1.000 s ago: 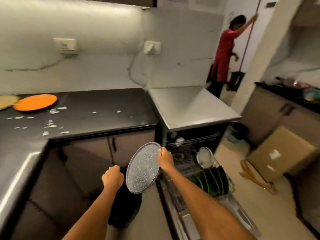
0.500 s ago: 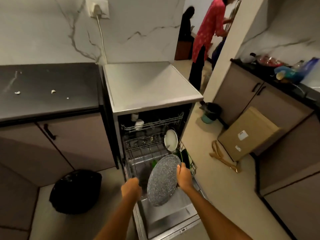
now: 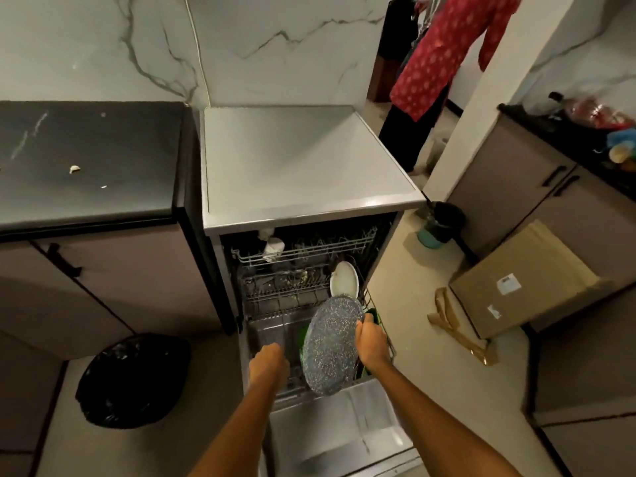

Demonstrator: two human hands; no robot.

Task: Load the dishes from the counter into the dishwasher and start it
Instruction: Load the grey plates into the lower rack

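My right hand (image 3: 370,342) grips the right rim of a grey speckled plate (image 3: 330,346), held on edge over the pulled-out lower rack (image 3: 275,325) of the open dishwasher (image 3: 309,208). Green plates (image 3: 373,316) stand in the rack behind it and a white plate (image 3: 344,280) stands further back. My left hand (image 3: 268,364) hovers over the rack's left side with curled fingers, holding nothing. The dishwasher door (image 3: 340,428) lies open below my arms. The upper rack (image 3: 303,249) holds a white cup.
A black bin bag (image 3: 130,380) sits on the floor to the left. A cardboard box (image 3: 523,280) leans against the right cabinets. A person in a red top (image 3: 437,53) stands in the doorway behind. The dark counter (image 3: 86,160) carries crumbs.
I have moved closer to the dishwasher. The plate in my right hand has gone lower and further over the lower rack. My left hand stays beside it.
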